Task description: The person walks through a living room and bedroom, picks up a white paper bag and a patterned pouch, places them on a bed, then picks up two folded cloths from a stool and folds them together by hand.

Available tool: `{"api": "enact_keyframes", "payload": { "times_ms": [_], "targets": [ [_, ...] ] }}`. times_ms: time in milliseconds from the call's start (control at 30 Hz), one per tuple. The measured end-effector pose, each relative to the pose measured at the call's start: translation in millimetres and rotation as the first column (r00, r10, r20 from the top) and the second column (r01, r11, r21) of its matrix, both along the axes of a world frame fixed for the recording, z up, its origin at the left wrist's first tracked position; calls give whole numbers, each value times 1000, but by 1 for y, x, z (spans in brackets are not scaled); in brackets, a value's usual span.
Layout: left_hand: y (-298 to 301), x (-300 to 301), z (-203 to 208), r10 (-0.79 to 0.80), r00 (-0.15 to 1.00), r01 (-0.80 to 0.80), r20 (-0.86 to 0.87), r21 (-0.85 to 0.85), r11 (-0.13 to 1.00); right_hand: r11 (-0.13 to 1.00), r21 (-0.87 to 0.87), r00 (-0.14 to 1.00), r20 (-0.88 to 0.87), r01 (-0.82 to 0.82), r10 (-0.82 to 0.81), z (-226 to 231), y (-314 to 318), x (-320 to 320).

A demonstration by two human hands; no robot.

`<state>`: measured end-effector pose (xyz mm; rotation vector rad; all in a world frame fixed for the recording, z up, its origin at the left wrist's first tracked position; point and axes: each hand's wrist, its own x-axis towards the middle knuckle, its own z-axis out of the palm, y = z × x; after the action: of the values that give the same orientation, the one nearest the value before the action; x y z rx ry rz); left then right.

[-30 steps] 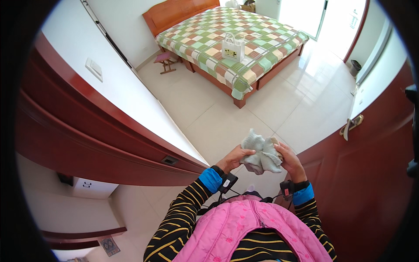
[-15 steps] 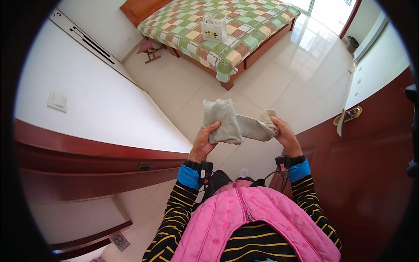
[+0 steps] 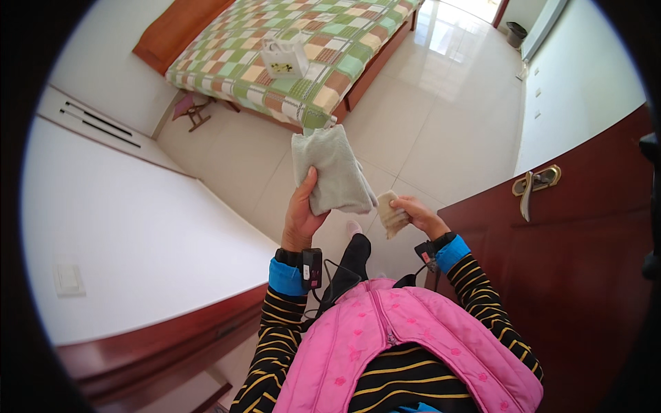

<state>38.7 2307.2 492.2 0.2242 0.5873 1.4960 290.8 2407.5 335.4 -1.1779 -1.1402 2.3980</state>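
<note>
My left hand (image 3: 301, 212) grips a pale grey-green folded cloth (image 3: 336, 172), thumb on top and fingers underneath. The cloth is a thick, roughly rectangular bundle held out in front of me. In my right hand (image 3: 423, 217) is a smaller beige cloth (image 3: 392, 215), pinched by its right side and hanging a little downward. Its left edge comes close to the lower right corner of the grey-green cloth; whether they touch, I cannot tell.
Ahead on the left stands a bed (image 3: 358, 20) with a checked cover, a white bag (image 3: 286, 58) on it. A small folding stool (image 3: 193, 113) is beside it. To my right is a dark red door (image 3: 551, 275) with a metal handle (image 3: 527, 196). A bin (image 3: 516, 34) stands far right.
The grey-green flap that stretched toward my right hand no longer shows beside the bundle. My right hand is lower, holding only the beige cloth. The room has shifted leftward, and one foot is forward.
</note>
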Motion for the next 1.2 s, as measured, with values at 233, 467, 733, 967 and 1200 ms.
{"api": "enact_keyframes", "payload": {
  "times_ms": [233, 467, 733, 967, 1200],
  "targets": [
    [121, -36, 29, -117, 993, 116, 1, 97, 988, 982, 188, 973, -226, 7, 37, 68, 66, -54],
    [202, -53, 29, -213, 976, 207, 53, 105, 973, 994, 106, 880, -471, -5, 55, 103, 117, -89],
    [278, -45, 11, -292, 950, 289, 111, 45, 956, 960, -200, 731, -622, 196, -279, 96, 189, -108],
    [358, -43, 9, -312, 943, 304, 119, 81, 949, 928, -134, 706, -614, 348, -353, 149, 317, -90],
    [425, -20, -21, -364, 917, 355, -162, -85, 931, 910, 90, 769, -571, 406, -287, 184, 396, -54]
  ]
}}
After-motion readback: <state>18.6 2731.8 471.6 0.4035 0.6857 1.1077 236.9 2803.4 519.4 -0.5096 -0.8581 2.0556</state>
